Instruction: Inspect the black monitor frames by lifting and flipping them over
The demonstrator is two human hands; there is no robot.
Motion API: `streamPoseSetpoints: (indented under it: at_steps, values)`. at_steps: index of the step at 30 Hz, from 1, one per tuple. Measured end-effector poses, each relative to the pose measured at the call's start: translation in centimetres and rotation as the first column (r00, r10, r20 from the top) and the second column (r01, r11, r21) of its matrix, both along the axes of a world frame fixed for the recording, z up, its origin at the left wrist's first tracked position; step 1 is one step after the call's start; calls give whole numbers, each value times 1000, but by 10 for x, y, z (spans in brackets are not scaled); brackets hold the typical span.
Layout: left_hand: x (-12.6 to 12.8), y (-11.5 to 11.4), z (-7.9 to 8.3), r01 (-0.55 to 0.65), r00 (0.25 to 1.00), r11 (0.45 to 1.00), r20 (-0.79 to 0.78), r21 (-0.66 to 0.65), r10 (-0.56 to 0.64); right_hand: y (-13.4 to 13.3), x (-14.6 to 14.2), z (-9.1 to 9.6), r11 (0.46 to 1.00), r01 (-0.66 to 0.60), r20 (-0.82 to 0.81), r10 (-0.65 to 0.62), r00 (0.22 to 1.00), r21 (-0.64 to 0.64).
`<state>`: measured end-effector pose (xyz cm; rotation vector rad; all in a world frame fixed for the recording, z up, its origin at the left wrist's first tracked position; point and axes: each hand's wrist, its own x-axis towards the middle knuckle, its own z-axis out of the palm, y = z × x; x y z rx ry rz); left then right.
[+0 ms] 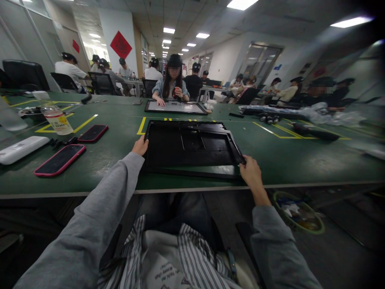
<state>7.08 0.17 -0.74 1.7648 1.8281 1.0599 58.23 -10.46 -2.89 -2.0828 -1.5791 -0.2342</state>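
Note:
A wide black rectangular frame (186, 174), like a monitor bezel, lies on the green table before me. Inside its outline sits a black plastic panel (164, 146) with a recessed rectangle; a strip of table shows between panel and frame at the near side. My left hand (140, 145) grips the left edge, thumb on top. At the right edge, my right hand (251, 170) is closed around the frame's side near its front corner. Fingers under the edges are hidden. Whether frame and panel are joined, I cannot tell.
Two phones (60, 159), a bottle (57, 114) and a white device (22, 149) are on the left. Across the table, a person (171, 86) works at another framed panel (177, 107). Plastic wrap (319, 114) and a black tool (315, 131) lie right. A waste basket (276, 196) stands below.

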Motion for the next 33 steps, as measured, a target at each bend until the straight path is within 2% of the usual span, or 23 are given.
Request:
streamPoseSetpoints:
  at_steps: [2,5,7,9,13,16,21,29,33]
  values:
    - [-2,1,0,11,999,999,43,46,-13,2,9,3,1000,-10,-24,10,1000,2]
    - [1,4,3,20,998,991,57,132,-27,13,14,17,997,-30,-15,31,999,73]
    - [8,7,6,10,999,988,47,155,-18,27,16,29,990,-38,-7,40,999,139]
    - [16,9,9,-6,999,990,38,140,1,48,18,38,988,-50,-3,51,999,147]
    - [26,13,8,-63,998,995,34,78,60,88,22,37,999,-35,-92,35,995,5]
    - [26,15,5,-78,996,994,44,75,74,102,22,28,997,16,-171,-30,985,-80]
    - [12,20,3,-77,997,995,-27,61,78,92,14,22,991,32,-122,-48,991,-132]
    - [-36,18,2,-48,988,997,-140,62,56,77,-18,40,940,-77,3,83,997,-334]
    - [-52,10,2,-83,978,995,-185,54,92,75,-37,46,927,-83,43,105,994,-365]
